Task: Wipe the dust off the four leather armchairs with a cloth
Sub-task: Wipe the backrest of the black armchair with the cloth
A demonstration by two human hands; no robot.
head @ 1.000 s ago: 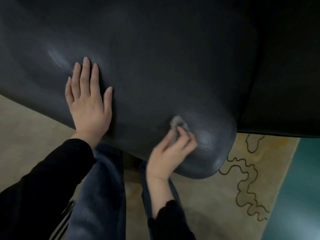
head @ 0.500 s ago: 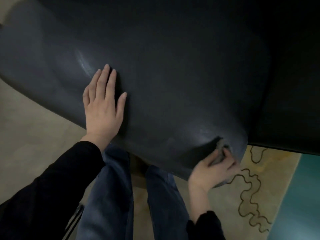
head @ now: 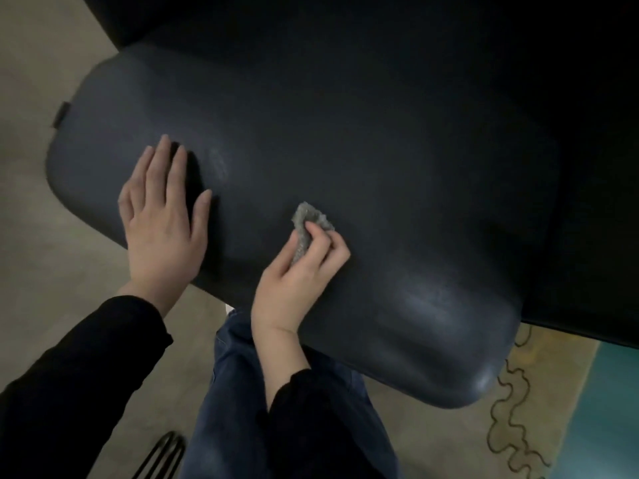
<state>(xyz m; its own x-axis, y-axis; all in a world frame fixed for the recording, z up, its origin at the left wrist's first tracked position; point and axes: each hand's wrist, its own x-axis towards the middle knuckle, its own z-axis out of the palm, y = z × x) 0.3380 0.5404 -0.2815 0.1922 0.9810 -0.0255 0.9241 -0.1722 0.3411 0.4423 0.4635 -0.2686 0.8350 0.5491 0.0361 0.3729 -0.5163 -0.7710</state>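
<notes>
A black leather armchair [head: 345, 140] fills most of the head view, its padded top bulging toward me. My left hand [head: 162, 216] lies flat on the leather at the left, fingers straight and pointing away. My right hand [head: 297, 271] grips a small crumpled grey cloth [head: 307, 219] and presses it onto the leather near the middle of the pad. Part of the cloth sticks out beyond my fingertips; the rest is hidden in my fist.
Beige floor [head: 41, 271] lies to the left and below. A rug [head: 539, 409] with dark wavy lines and a teal area sits at the lower right. My jeans-clad legs [head: 235, 409] stand against the chair. Thin black metal legs [head: 162, 454] show at the bottom edge.
My right hand has carried the cloth from the pad's lower right corner up and left to its middle. My left hand stays flat on the leather. The view has shifted, showing more of the pad.
</notes>
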